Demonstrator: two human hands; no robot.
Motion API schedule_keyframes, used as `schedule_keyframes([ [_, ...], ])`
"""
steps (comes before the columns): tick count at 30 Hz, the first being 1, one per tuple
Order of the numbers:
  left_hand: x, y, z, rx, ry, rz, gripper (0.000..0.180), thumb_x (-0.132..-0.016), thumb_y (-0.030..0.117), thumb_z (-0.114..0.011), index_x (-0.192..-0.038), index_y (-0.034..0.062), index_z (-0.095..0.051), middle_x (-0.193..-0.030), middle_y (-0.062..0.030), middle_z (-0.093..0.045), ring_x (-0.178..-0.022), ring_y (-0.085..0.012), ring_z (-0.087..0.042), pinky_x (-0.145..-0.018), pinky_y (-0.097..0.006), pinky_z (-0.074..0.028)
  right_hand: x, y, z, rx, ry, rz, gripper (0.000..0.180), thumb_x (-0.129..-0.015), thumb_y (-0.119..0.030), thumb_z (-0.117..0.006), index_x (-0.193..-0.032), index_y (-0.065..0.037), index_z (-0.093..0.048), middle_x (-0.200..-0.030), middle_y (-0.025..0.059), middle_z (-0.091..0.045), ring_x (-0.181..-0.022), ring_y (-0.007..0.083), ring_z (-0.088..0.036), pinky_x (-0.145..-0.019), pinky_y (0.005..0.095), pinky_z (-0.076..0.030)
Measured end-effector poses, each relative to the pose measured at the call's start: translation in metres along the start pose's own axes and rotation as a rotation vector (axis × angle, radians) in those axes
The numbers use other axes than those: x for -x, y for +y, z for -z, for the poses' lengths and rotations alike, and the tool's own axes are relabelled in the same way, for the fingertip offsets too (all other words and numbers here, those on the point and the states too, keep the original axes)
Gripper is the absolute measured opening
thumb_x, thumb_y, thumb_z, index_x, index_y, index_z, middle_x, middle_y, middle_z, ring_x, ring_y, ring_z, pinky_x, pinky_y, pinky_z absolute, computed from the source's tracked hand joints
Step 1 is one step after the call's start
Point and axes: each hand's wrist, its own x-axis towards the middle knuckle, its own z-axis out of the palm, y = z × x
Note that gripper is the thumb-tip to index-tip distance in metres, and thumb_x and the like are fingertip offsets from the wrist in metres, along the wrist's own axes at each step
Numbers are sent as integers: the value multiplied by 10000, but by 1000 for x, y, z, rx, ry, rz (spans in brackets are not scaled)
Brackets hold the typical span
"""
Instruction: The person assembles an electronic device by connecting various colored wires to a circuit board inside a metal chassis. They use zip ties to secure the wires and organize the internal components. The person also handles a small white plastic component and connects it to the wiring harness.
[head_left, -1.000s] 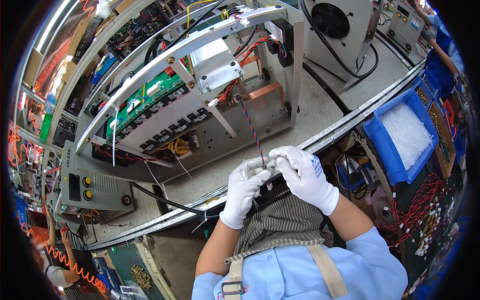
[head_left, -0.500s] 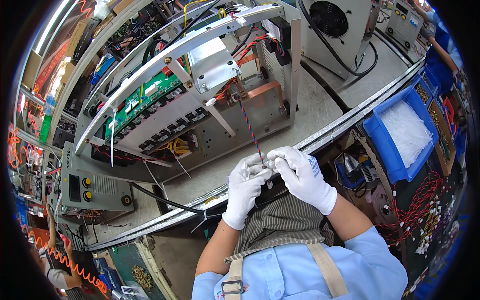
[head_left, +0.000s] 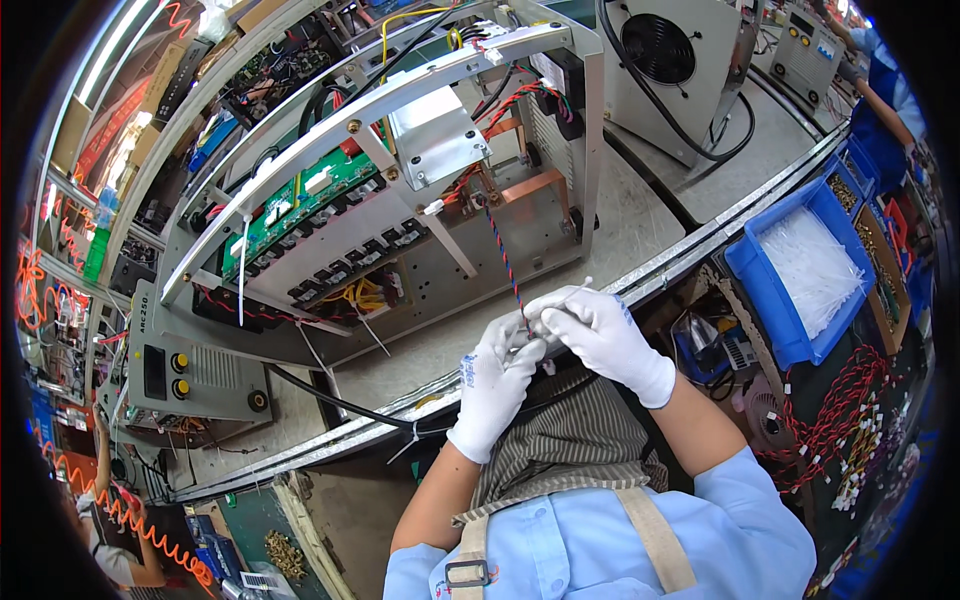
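Overhead view of two white-gloved hands working at a tabletop (head_left: 640, 222), just below the middle of the view; from them a twisted red-and-blue wire (head_left: 505, 262) runs up toward 11 o'clock into an open metal machine (head_left: 325, 222); the left hand (head_left: 497, 385) has its thumb and fingers pinched around the wire's lower end; the right hand (head_left: 605, 345) meets it at 2 o'clock with fingers bent in close, but I cannot tell whether they grip anything; a small white tip (head_left: 588, 281) pokes out above that hand, too small to name. As for progress, the wire's upper end appears already fixed inside the machine, near a copper bar (head_left: 535, 187), while its lower end looks unfinished and hangs free of any other part; the machine's green circuit board (head_left: 345, 178) is in place, yet the near side has no cover; a long white tie (head_left: 242, 270) hangs untrimmed at the machine's left end, so trimming seems left to do. At 3 o'clock from the hands, a blue bin (head_left: 770, 315) holds a heap of thin white strips (head_left: 812, 268); toward 4 o'clock lies a tangle of red and black wires (head_left: 848, 405).
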Motion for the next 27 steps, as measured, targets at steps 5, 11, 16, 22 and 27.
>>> schedule_keyframes([
  [5, -1, -2, 10, -152, 32, -83, 317, -905, 47, -612, -1207, -30, -554, -1064, -89, -648, -935, -105, -598, -788, -222, -470, -6, 4, 4, 166, 39, 232, 203, -962, -108, -578, -1083, 19, -679, -936, 62, -685, -807, 104, -628, -750, 261, -519],
  [11, -10, 6, 9, -188, 77, -78, 286, -896, 32, -624, -1174, -22, -581, -1031, -63, -656, -907, -63, -581, -778, -199, -462, 1, 1, -10, -431, 140, -149, 191, -959, -103, -608, -1095, 3, -690, -939, 37, -684, -778, 59, -612, -723, 205, -509],
  [16, -12, -1, 5, -47, 86, -109, 272, -890, 24, -640, -1155, -13, -591, -1000, -61, -670, -855, -78, -602, -764, -218, -482, 5, 8, -15, -379, 179, -166, 213, -940, -93, -636, -1113, 24, -680, -934, 31, -678, -747, 56, -602, -695, 192, -494],
  [22, -14, 0, 2, 67, 110, 11, 295, -865, -1, -656, -1151, -13, -586, -957, -63, -663, -835, -83, -608, -744, -216, -489, 9, 14, -22, -553, 188, -304, 212, -935, -103, -643, -1107, 12, -690, -924, 21, -690, -712, 48, -599, -600, 183, -473],
  [27, -7, 8, 6, 109, 75, 110, 348, -841, -26, -669, -1170, -10, -556, -940, -64, -648, -821, -87, -607, -721, -224, -504, 11, 26, -29, -590, 247, -343, 226, -939, -99, -631, -1135, 3, -678, -918, 8, -697, -689, 32, -587, -537, 171, -436],
])
